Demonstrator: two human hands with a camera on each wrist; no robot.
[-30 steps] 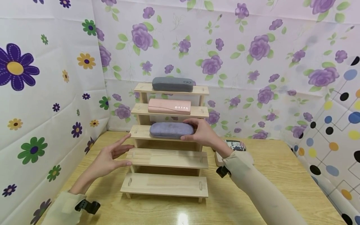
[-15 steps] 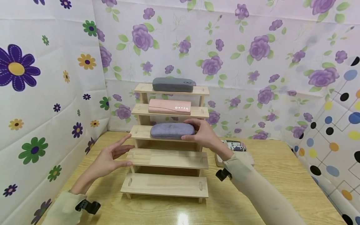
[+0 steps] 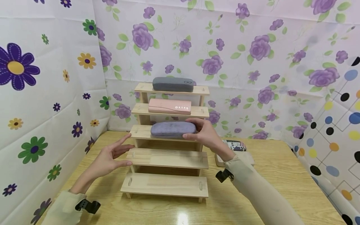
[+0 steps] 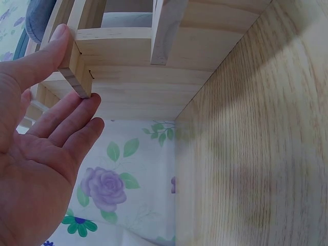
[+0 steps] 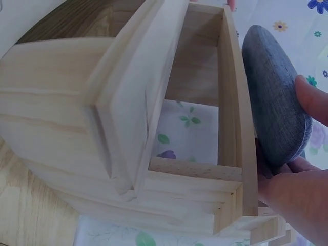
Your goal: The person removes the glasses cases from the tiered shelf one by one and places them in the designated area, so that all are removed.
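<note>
My right hand [image 3: 206, 136] holds the right end of a blue-purple fabric glasses case [image 3: 172, 129], thumb in front and fingers behind. The case lies lengthwise on the middle tier of a wooden step rack [image 3: 168, 184]; the right wrist view shows this glasses case [image 5: 274, 97] close beside the tier's board. At the rack's left side, my left hand [image 3: 108, 159] grips the end of the second-lowest tier between thumb and fingers. In the left wrist view, the thumb [image 4: 48, 54] and fingertips lie on either side of that board end.
A grey glasses case [image 3: 172, 84] rests on the top tier, a pink one [image 3: 168, 106] on the tier below. Behind my right wrist, a pale item [image 3: 247, 157] and a printed item [image 3: 236, 145] lie on the wooden table [image 3: 270, 181]. Flowered cloths hang around.
The blue-purple glasses case has shifted slightly right along its tier, together with my right hand. My left hand stays at the rack's side.
</note>
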